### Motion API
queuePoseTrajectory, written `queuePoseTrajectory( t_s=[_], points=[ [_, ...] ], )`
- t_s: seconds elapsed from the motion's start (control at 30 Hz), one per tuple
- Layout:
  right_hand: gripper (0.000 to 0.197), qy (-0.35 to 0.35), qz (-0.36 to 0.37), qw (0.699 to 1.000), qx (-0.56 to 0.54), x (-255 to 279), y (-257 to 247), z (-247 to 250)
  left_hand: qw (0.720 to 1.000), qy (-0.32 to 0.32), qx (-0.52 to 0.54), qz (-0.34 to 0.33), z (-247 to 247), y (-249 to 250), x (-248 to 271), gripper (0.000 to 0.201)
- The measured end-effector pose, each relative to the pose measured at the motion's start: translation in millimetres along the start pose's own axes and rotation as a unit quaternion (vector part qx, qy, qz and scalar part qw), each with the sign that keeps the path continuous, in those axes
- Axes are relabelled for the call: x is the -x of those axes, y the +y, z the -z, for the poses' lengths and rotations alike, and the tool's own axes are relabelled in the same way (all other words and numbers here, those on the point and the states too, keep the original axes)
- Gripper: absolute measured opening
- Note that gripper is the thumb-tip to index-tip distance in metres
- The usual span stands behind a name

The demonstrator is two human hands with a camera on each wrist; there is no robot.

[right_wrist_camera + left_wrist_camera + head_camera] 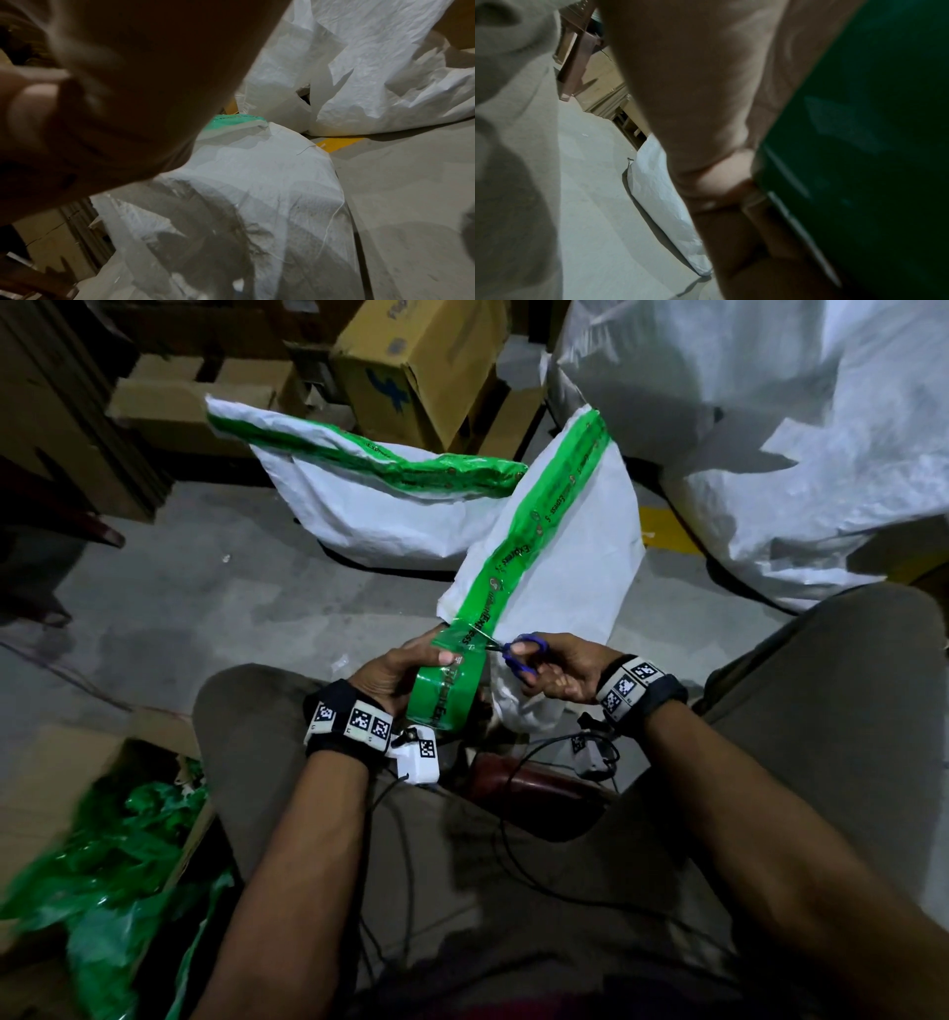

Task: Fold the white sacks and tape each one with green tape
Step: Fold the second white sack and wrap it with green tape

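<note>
Left hand (398, 667) grips tape roll (444, 693); right hand (557, 672) grips scissors (518, 652). Keep tape taut, snip just beside the roll, clear of sack (565, 567).

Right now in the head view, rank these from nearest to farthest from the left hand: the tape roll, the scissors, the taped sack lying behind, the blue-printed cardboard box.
1. Green tape roll, held in the left hand itself.
2. Purple-handled scissors, just to the right, in the right hand.
3. Taped sack, on the floor ahead.
4. Cardboard box, beyond that sack at the top.
</note>
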State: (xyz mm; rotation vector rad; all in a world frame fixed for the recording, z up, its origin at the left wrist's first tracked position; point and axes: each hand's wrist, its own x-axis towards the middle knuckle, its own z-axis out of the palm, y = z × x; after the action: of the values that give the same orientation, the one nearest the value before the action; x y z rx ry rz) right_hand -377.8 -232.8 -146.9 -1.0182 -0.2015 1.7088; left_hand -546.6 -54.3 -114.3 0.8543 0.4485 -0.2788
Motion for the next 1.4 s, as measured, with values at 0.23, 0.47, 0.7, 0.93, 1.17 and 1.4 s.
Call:
queuePoseTrajectory(
  t_s=[0.23,0.47,0.7,0.93,1.17,1.4],
  points=[
    [0.022,0.069,0.012,0.998,0.001,0.9,0.6,0.1,1.000,-0.013,0.009,-0.001,-2.2,0.7,1.9,0.089],
    [0.029,0.027,0.013,0.999,0.035,-2.1,1.2,9.7,1.000,-0.002,0.011,-0.005,-5.7,2.1,2.5,0.080],
    [0.038,0.013,-0.007,0.999,0.032,-2.3,-2.5,18.6,1.000,0.011,0.007,0.007,-3.7,0.0,1.9,0.064],
    [0.039,-0.023,-0.013,1.000,0.003,3.4,-5.1,15.7,1.000,0.011,0.013,0.004,-2.4,-0.9,2.3,0.067],
    [0.051,-0.036,-0.036,0.998,0.030,4.9,-9.2,15.3,1.000,-0.006,0.016,0.007,-1.7,-1.0,3.8,0.071],
    [0.056,-0.092,-0.072,0.992,-0.039,14.9,-3.5,12.7,1.000,0.005,-0.001,0.018,-1.0,-0.8,3.9,0.065]
  ],
)
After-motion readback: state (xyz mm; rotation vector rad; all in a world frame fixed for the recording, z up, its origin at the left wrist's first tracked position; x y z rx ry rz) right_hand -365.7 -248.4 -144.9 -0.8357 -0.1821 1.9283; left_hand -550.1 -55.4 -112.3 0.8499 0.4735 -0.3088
